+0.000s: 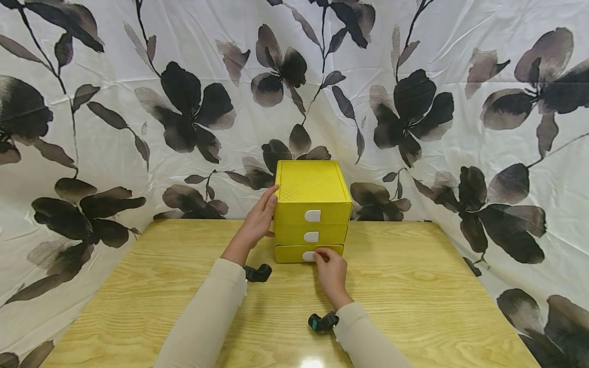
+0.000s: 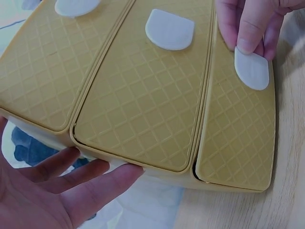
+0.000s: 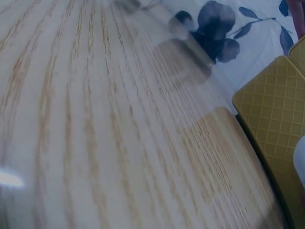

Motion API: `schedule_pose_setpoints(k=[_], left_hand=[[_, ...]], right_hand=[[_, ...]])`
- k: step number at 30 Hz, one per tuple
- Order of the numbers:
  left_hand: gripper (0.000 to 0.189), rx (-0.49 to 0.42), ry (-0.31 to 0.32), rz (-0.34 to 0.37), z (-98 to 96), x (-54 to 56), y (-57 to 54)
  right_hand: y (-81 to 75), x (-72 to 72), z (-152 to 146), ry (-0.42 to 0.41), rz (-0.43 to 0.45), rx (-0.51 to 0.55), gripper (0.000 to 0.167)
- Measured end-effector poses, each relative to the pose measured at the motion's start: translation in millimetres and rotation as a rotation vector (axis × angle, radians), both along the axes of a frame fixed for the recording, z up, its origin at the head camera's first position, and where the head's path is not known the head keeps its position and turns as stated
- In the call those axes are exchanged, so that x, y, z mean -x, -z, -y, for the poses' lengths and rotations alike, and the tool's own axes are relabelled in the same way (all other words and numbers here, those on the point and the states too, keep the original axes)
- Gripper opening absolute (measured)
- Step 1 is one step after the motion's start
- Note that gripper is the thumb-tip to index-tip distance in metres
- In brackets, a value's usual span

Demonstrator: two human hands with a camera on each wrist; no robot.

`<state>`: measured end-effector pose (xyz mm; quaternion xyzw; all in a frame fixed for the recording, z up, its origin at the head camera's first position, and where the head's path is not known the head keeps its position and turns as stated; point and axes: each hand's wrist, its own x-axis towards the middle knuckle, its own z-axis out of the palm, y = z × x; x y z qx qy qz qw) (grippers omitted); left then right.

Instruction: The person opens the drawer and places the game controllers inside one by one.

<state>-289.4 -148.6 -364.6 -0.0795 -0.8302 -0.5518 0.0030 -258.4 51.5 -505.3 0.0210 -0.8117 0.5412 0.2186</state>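
A small yellow drawer cabinet (image 1: 313, 181) with three stacked drawers stands at the back of the table. Each drawer front carries a rounded white pull tab, and a diamond pattern covers the fronts in the left wrist view. My left hand (image 1: 255, 222) rests against the cabinet's left side, its fingers extended along it. At the bottom drawer (image 2: 233, 133), the thumb and fingers of my right hand (image 1: 332, 271) pinch its white pull tab (image 2: 252, 71). A thin dark gap runs beside that drawer's front. The right wrist view shows only part of the cabinet's fronts.
The wood-grain table (image 1: 395, 286) extends on both sides of the cabinet and toward me. Behind it hangs a white cloth (image 1: 349, 138) printed with dark flowers, close to the cabinet's back. A black strap device is on each wrist.
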Motion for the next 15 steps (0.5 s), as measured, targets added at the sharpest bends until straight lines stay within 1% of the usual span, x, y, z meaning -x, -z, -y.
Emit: schedule_pose_setpoints(k=[7,12,15], left_hand=[[0.066,-0.014,0.003,0.02,0.5,1.6,0.6],[0.073,-0.024,0.002,0.048,2.1,4.0,2.3],[0.075,-0.018,0.005,0.05,2.3,4.8,2.5]], right_hand=[[-0.7,2.0,0.3,0.003,0.005,-0.009,0.007],[-0.6,1.7,0.0,0.0,0.005,-0.003,0.006],[-0.1,1.7,-0.8,0.0,0.002,-0.002,0.006]])
